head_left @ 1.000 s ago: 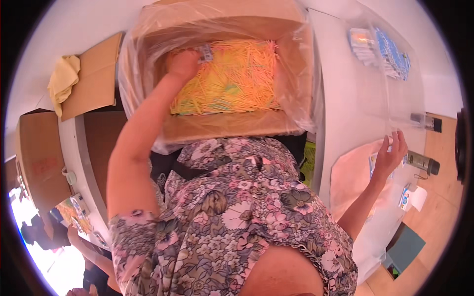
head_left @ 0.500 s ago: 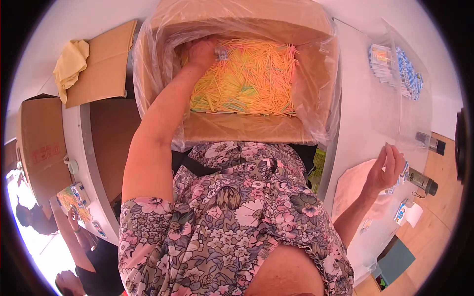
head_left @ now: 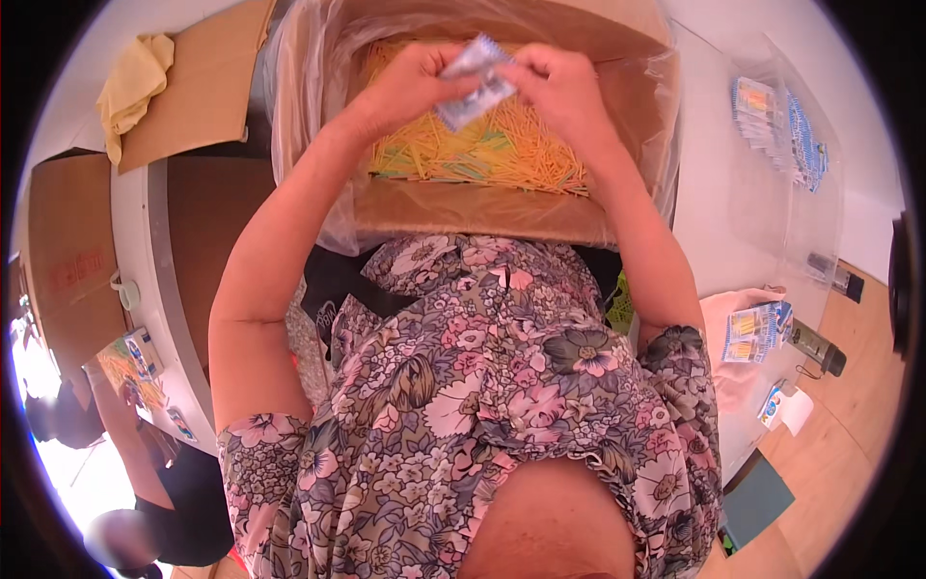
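Observation:
Above a big cardboard box, my two hands hold a small flat plastic packet (head_left: 475,89), clear with blue-and-white zigzag ends. My left hand (head_left: 413,89) grips its left side between thumb and fingers. On the other side, my right hand (head_left: 564,92) pinches the upper right edge. The packet is tilted, and its contents are too blurred to make out. Below it, the cardboard box (head_left: 463,214) is lined with clear plastic film (head_left: 323,145). Inside lies a deep layer of thin straw-like sticks (head_left: 521,159), mostly yellow and orange, with some green.
At right, a clear plastic bin (head_left: 772,222) holds several blue-and-white packets (head_left: 757,111). More packets (head_left: 750,333) lie on a pink cloth (head_left: 719,372) beside a dark bottle (head_left: 818,347). A yellow cloth (head_left: 140,82) rests on a cardboard flap (head_left: 207,87). Another person (head_left: 188,507) works at lower left.
My left hand has come up out of the sticks with a packet. The right hand has swung from the right-hand table to the packet. Packets now lie on the pink cloth.

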The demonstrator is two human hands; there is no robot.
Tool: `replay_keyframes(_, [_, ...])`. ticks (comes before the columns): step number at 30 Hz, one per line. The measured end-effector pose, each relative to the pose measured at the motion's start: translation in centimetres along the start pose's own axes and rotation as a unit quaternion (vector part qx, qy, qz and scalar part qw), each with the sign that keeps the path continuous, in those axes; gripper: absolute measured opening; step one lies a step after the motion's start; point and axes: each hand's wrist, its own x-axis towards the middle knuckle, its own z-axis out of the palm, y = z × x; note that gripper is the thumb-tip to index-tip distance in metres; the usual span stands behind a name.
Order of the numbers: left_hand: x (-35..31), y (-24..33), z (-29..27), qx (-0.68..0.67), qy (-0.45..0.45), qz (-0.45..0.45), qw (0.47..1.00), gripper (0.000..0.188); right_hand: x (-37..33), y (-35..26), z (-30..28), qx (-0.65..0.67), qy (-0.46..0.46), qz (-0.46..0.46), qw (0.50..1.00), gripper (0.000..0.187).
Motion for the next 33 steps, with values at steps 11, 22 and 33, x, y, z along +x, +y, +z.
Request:
replay_keyframes(11, [-0.1,-4.5,-2.0,-0.089,0.216,0.015,0.972,0.022,-0.2,9.0,6.7,-0.315,-0.223,-0.157,0.909,0.015])
replay_keyframes(22, [0.7,-4.5,-1.9,-0.194,0.257,0.037,0.946,0.015,0.1,6.4,11.7,-0.355,-0.281,-0.080,0.888,0.014])
replay_keyframes(33, [1.0,-5.7,-2.4,-0.216,0.257,0.030,0.942,0.015,-0.1,7.3,12.3,-0.475,-0.179,-0.300,0.807,0.011])
